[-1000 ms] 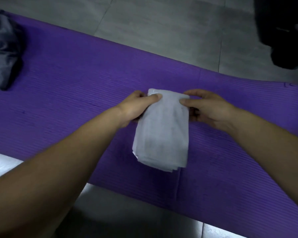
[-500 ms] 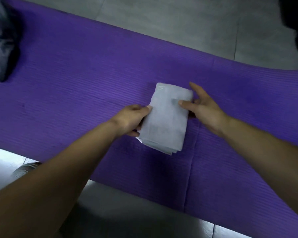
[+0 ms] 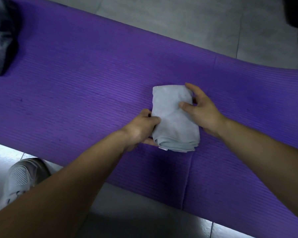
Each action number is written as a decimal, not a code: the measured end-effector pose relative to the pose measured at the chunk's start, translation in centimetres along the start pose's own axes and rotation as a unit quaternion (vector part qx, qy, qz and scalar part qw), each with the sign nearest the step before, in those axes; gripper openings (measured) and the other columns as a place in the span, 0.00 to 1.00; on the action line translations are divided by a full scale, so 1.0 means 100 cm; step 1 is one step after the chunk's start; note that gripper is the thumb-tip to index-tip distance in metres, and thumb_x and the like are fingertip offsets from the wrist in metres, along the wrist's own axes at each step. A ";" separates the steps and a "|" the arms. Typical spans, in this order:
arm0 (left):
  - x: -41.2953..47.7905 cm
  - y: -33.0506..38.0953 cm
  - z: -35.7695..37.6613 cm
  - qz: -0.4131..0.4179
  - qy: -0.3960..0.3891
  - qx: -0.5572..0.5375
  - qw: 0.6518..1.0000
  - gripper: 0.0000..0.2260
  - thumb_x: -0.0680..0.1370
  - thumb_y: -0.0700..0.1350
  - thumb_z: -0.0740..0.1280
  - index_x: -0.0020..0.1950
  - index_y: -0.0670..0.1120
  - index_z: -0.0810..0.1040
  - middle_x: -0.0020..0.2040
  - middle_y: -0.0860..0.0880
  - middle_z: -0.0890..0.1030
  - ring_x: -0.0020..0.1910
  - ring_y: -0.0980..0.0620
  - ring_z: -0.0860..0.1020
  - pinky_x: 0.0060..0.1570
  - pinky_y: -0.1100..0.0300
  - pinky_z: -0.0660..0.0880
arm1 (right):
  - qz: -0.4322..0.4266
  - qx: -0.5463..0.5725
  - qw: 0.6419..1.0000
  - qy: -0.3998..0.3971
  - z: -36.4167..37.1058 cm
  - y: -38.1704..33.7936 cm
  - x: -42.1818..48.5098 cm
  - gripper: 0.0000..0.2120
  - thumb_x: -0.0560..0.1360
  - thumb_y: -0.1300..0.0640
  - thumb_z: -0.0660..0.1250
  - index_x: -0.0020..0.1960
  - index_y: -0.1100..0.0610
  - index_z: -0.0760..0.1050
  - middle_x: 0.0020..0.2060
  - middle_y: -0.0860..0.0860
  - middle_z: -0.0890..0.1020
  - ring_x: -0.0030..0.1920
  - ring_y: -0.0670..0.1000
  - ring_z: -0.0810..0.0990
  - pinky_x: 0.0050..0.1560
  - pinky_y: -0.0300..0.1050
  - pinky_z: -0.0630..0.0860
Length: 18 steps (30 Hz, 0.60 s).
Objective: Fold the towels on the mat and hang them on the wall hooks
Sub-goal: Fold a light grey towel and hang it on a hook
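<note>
Folded towel [image 3: 174, 121] points away from the person, left hand [image 3: 139, 129] and right hand [image 3: 203, 112] gripping its sides; dark cloth [image 3: 0, 36] far left.

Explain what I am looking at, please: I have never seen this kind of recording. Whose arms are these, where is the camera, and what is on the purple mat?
There is no machine here. These are a person's bare arms, filmed by one wide-angle camera worn on the head and looking down. A purple mat lies on a grey tiled floor. Between the hands, over the mat, is a folded pale grey towel. The left hand grips its left edge, thumb on top. The right hand pinches its right edge, thumb also on top. A dark crumpled cloth lies at the mat's far left, and a light shoe shows on the floor at lower left.
</note>
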<state>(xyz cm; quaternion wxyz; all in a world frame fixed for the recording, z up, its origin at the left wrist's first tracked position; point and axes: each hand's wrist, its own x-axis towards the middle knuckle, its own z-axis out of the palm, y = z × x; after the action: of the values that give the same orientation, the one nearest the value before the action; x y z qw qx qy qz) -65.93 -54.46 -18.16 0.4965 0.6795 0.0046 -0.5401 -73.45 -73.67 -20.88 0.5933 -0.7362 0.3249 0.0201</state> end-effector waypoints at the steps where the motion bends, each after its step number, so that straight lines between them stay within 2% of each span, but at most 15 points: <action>1: 0.000 -0.001 0.001 -0.012 0.000 -0.016 1.000 0.09 0.82 0.43 0.62 0.62 0.42 0.71 0.57 0.43 0.81 0.46 0.47 0.84 0.38 0.50 0.83 | 0.007 0.012 1.000 0.003 0.000 0.002 0.001 0.29 0.78 0.60 0.69 0.74 0.43 0.64 0.57 0.48 0.78 0.56 0.48 0.81 0.58 0.47 0.80; 3: -0.002 -0.001 0.000 -0.025 -0.005 -0.035 0.999 0.14 0.82 0.47 0.65 0.64 0.42 0.70 0.58 0.41 0.81 0.48 0.44 0.85 0.39 0.47 0.83 | 0.017 0.029 0.999 0.006 0.002 0.006 0.002 0.27 0.78 0.60 0.69 0.71 0.41 0.66 0.58 0.49 0.79 0.57 0.50 0.81 0.57 0.50 0.80; 5: -0.002 -0.001 -0.005 -0.027 -0.022 -0.009 0.999 0.18 0.81 0.52 0.67 0.65 0.42 0.71 0.56 0.41 0.83 0.49 0.43 0.85 0.44 0.47 0.84 | 0.030 0.056 0.998 0.010 0.003 0.008 0.004 0.26 0.77 0.60 0.69 0.70 0.42 0.67 0.57 0.51 0.80 0.56 0.51 0.82 0.53 0.48 0.81; 7: -0.003 -0.001 -0.009 -0.015 -0.052 0.026 0.998 0.20 0.79 0.56 0.68 0.66 0.46 0.74 0.55 0.45 0.85 0.50 0.46 0.85 0.49 0.52 0.83 | 0.048 0.091 0.994 0.023 0.004 0.005 0.005 0.24 0.77 0.61 0.69 0.69 0.45 0.70 0.55 0.51 0.81 0.52 0.50 0.83 0.45 0.42 0.80; 10: -0.004 0.000 -0.010 -0.017 -0.073 -0.010 0.997 0.21 0.77 0.58 0.70 0.66 0.49 0.77 0.55 0.50 0.86 0.53 0.51 0.85 0.52 0.53 0.82 | 0.078 0.154 0.984 0.042 0.002 -0.002 0.008 0.18 0.78 0.61 0.67 0.66 0.48 0.72 0.54 0.50 0.82 0.47 0.47 0.84 0.39 0.38 0.79; 13: -0.005 0.001 -0.007 -0.013 -0.066 -0.056 0.996 0.18 0.78 0.56 0.69 0.63 0.47 0.80 0.53 0.49 0.86 0.53 0.50 0.85 0.50 0.53 0.82 | 0.096 0.175 0.979 0.041 0.001 -0.006 0.008 0.18 0.78 0.59 0.67 0.67 0.49 0.72 0.55 0.50 0.82 0.48 0.47 0.84 0.38 0.38 0.79; 18: -0.002 -0.008 0.002 -0.015 -0.038 -0.102 0.994 0.12 0.81 0.44 0.65 0.62 0.42 0.79 0.53 0.45 0.86 0.50 0.46 0.84 0.45 0.52 0.82 | 0.070 0.108 0.990 0.050 0.007 0.001 0.006 0.22 0.77 0.62 0.67 0.68 0.48 0.70 0.53 0.53 0.81 0.49 0.49 0.82 0.44 0.42 0.79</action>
<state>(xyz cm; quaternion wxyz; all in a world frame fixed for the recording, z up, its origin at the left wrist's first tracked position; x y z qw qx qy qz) -66.56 -54.07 -18.51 0.5546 0.6043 0.0513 -0.5697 -72.79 -73.28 -21.38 0.6494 -0.6436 0.4049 -0.0106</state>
